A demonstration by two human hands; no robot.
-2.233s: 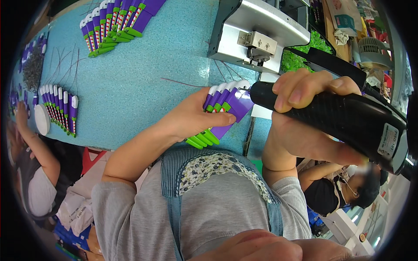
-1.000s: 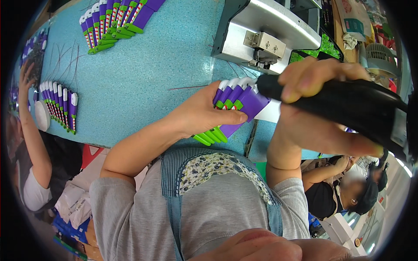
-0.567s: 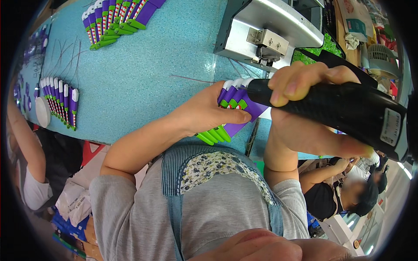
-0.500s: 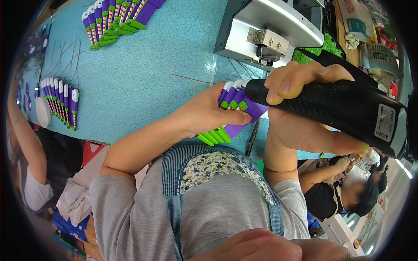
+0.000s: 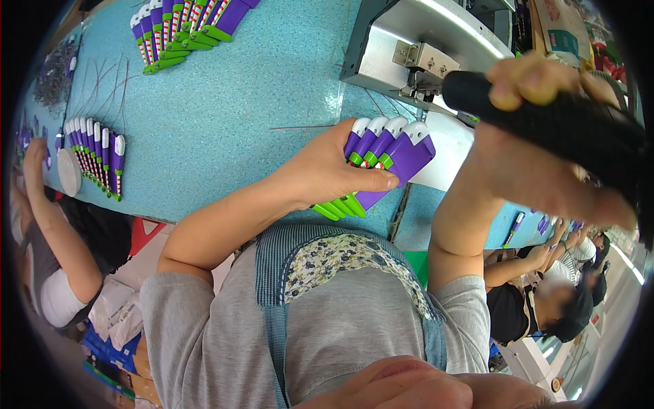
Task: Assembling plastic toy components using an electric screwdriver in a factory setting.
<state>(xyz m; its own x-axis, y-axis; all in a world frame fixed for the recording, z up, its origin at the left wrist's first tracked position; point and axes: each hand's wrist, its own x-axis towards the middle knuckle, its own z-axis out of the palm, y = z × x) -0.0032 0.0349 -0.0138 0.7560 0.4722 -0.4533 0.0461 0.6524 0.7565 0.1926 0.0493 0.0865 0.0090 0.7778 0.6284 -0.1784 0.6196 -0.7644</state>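
A fanned stack of purple toy pieces (image 5: 381,163), each with a white cap at one end and a green tip at the other, is sitting at the near edge of the blue table (image 5: 238,102), tilted so the white caps are pointing up and to the right. The left hand (image 5: 327,174) is gripping this stack, the fingers curling over the top and the thumb pressing along the lower side, closed firmly around the bundle. The right hand (image 5: 538,163) is wrapping around a thick black tool handle (image 5: 545,123), fingers folded tight over it, and is holding it just to the right of the stack; the tool's blunt end is pointing toward a grey metal machine (image 5: 422,41) standing on the table behind. A thin red wire (image 5: 293,127) is lying on the table just left of the left hand. Farther back, a second fanned row of purple pieces (image 5: 191,27) is lying near the far edge, and a third row (image 5: 95,153) is lying at the left by a white round disc (image 5: 68,170). Loose thin wires (image 5: 109,82) are lying between these rows. Another person's arm (image 5: 51,218) is resting at the left table edge, and further people are sitting at lower right (image 5: 545,300).
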